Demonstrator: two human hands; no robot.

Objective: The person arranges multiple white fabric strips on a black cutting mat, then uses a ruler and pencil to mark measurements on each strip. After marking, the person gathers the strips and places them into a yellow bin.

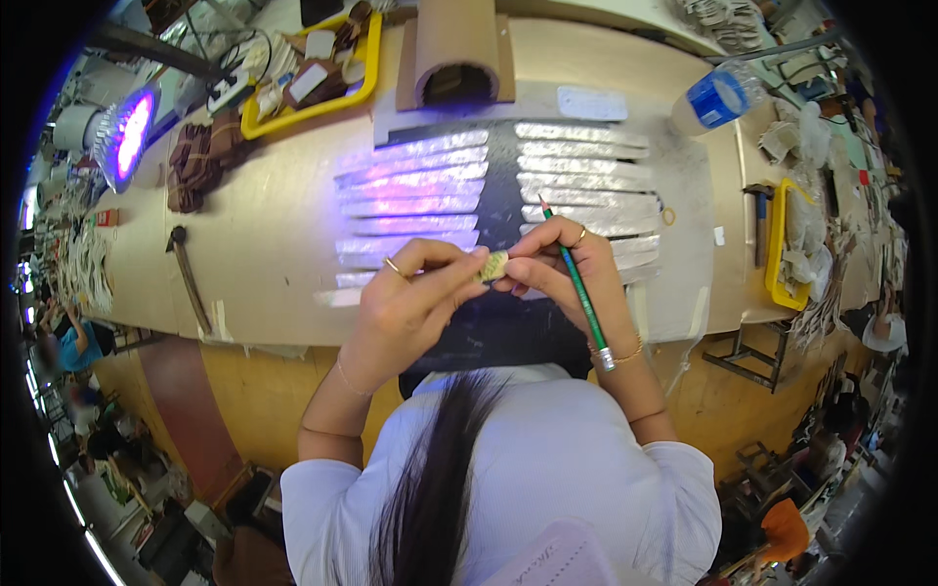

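The pale worktop [283, 234] fills the view beyond the fingers, curving off to both sides. Straight ahead of the fingertips lies a dark mat [503, 225] carrying two columns of shiny silver strips [586, 166], the left column washed in purple light from a lamp [127, 132] far out to the left. Farther beyond the fingers stands a cardboard tube piece [457, 54], with a yellow tray [313, 73] of odds and ends to its left and a plastic bottle [723, 98] with a blue label well off to the right. A hammer [188, 273] lies on the worktop well to the left of the left hand.

The left hand [405, 308] and right hand [567, 269] meet above the near edge of the mat. Between their fingertips is a small tan piece [492, 266], pinched from both ends, so both sets of fingers are closed on it. The right hand also carries a green pencil [576, 283] tucked along its fingers, point toward the strips.

The piece looks light and thin, probably a little flexible, and easily dropped; it seems best held by its short ends between thumb and forefinger, with gentle pressure so it does not bend or crumple.
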